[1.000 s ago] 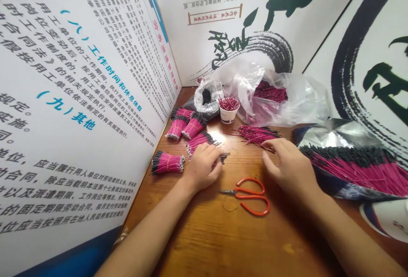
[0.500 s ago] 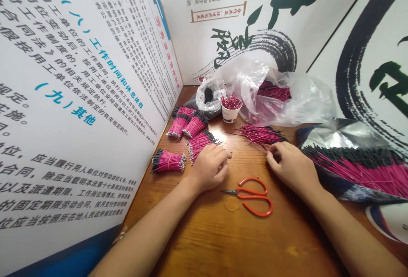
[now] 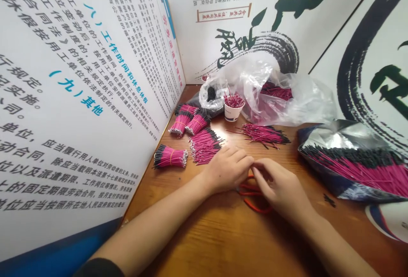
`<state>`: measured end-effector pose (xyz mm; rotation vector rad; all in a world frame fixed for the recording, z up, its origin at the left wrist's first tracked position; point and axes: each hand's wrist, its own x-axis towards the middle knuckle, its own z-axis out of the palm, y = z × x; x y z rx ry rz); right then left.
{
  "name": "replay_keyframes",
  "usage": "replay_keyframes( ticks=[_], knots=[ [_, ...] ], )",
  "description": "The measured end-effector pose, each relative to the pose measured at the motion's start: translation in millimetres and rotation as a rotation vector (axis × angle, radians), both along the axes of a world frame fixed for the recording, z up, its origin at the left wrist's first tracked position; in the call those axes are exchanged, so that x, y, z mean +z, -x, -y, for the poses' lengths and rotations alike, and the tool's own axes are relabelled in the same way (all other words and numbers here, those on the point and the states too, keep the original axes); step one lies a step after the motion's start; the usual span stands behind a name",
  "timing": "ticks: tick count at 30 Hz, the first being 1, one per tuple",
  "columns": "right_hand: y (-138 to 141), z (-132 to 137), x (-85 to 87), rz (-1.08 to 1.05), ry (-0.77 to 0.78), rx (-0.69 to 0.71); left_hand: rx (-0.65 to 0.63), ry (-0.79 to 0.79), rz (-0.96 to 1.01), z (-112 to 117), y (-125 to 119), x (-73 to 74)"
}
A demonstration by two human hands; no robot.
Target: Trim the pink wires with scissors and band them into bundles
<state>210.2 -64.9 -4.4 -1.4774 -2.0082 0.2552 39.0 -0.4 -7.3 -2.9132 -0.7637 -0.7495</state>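
Observation:
My left hand (image 3: 230,168) is closed, back upward, over the middle of the table. My right hand (image 3: 276,183) meets it there, thumb and forefinger pinched. The fingertips of both come together, and whatever is between them is too small or hidden to make out. Under the hands lie orange-handled scissors (image 3: 250,205), partly covered. Just beyond is a loose heap of pink wires with black ends (image 3: 264,134). Left of it lies a pile of similar wires (image 3: 205,146), close to my left hand. A banded wire bundle (image 3: 171,156) rests near the left wall panel.
More banded bundles (image 3: 188,120) lie at the back left. Behind stand a paper cup (image 3: 234,113) of dark red pieces and clear plastic bags (image 3: 306,107). An open foil bag (image 3: 331,179) of wires sits right, with small black pieces (image 3: 329,200) beside it.
My right hand has moved left, away from the loose wire heap. My left hand has moved right to meet it above the scissors. The view has shifted slightly.

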Motion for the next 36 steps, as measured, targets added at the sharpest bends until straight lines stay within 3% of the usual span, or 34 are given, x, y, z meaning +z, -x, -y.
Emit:
replay_keyframes(
  ticks=[4, 8, 11, 17, 21, 26, 36],
  knots=[
    [-13.4, 1.6, 6.0, -0.02, 0.119, 0.002, 0.01, 0.078, -0.033, -4.5, 3.2, 1.1],
    [-25.9, 8.3, 13.6, 0.122, 0.265, 0.169, 0.069, 0.31, 0.142, -7.9, 8.1, -5.1],
    [-23.1, 12.5, 12.6, 0.215, 0.265, 0.244, 0.091, 0.447, 0.286, -8.5, 10.2, -10.6],
    [-10.8, 12.4, 8.2, 0.265, 0.258, 0.272, 0.068, 0.566, 0.472, -9.8, 9.4, -14.4],
    [-19.4, 7.7, 10.1, 0.178, 0.311, 0.246, 0.094, 0.631, 0.595, -12.5, 9.3, -15.1],
    [-31.3, -1.6, 6.3, -0.089, 0.363, 0.189, 0.082, 0.658, 0.586, -13.1, 8.9, -13.0],
    [-14.5, -2.6, 0.1, -0.311, 0.28, 0.063, 0.065, 0.654, 0.554, -10.3, 7.5, -13.0]
  ],
)
